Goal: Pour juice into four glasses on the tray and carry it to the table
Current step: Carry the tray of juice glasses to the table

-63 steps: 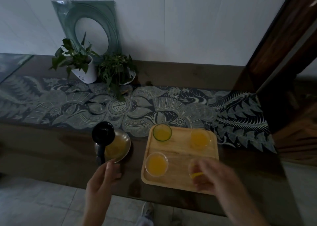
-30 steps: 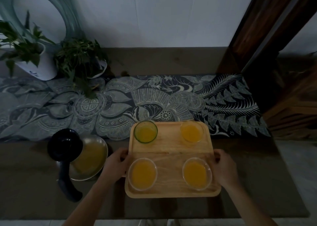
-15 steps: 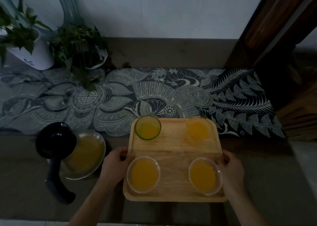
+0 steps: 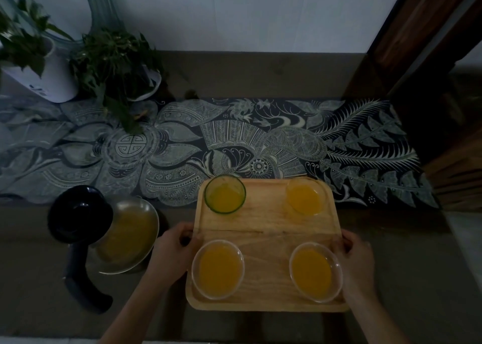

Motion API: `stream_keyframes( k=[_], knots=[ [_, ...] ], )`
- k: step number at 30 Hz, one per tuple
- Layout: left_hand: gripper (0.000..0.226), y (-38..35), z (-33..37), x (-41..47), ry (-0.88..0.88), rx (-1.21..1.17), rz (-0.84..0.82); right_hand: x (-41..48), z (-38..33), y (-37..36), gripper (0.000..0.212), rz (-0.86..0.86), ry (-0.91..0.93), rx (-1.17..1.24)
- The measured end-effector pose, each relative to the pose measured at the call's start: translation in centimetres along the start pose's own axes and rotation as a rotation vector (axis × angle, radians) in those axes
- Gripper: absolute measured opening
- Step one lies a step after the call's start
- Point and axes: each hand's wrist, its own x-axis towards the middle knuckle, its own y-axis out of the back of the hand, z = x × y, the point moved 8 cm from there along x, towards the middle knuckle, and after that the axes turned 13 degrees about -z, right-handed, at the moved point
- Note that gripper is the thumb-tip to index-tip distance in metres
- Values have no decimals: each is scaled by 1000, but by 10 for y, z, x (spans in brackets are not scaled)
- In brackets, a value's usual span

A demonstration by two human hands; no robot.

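Head view: one cam, looking down at the worktop (image 4: 391, 252).
Tray (image 4: 266, 231): wooden, sits w/ far edge over the patterned runner (image 4: 234, 140), near edge toward the person; long axis runs 12–6 as seen, short axis between the hands.
Left hand (image 4: 173, 249): at tray's 9 o'clock edge, fingers (image 4: 186, 231) curled closed around the rim.
Right hand (image 4: 358, 255): at tray's 3 o'clock edge, fingers (image 4: 345, 239) closed over the rim, gripping it.
Key relation: tray lies straight between both hands, each equally close, one per long side; lift likely needs both sides rising together to stay level.
Glasses: 4, all w/ juice. Green-rimmed glass (image 4: 224, 194) at 11 o'clock corner, clear glass (image 4: 305, 196) at 1, wide clear glass (image 4: 217, 268) at 7, another (image 4: 315, 271) at 5. None touching each other.
Jug (image 4: 122, 236): 1, at tray's 9 o'clock, just beyond left hand, juice left inside, black lid (image 4: 78, 213) open, handle toward 6.
Plants (image 4: 109, 64): 2 pots at far 10–11 o'clock by the wall.
Stage (my read): pouring done, carry abt to start; can't tell if tray has left the worktop yet.
Risk: near glasses are wide & fairly full, a tilt could slop them.
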Motion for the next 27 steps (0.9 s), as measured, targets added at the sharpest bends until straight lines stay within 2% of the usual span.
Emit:
stream_keyframes(
  k=[14,27],
  knots=[
    [12,4,-5,-9,5,-46,13,-6,-4,3,26,-32,6,38],
    [12,12,24,-21,-14,-49,26,-9,-23,19,29,-54,49,71]
  ],
)
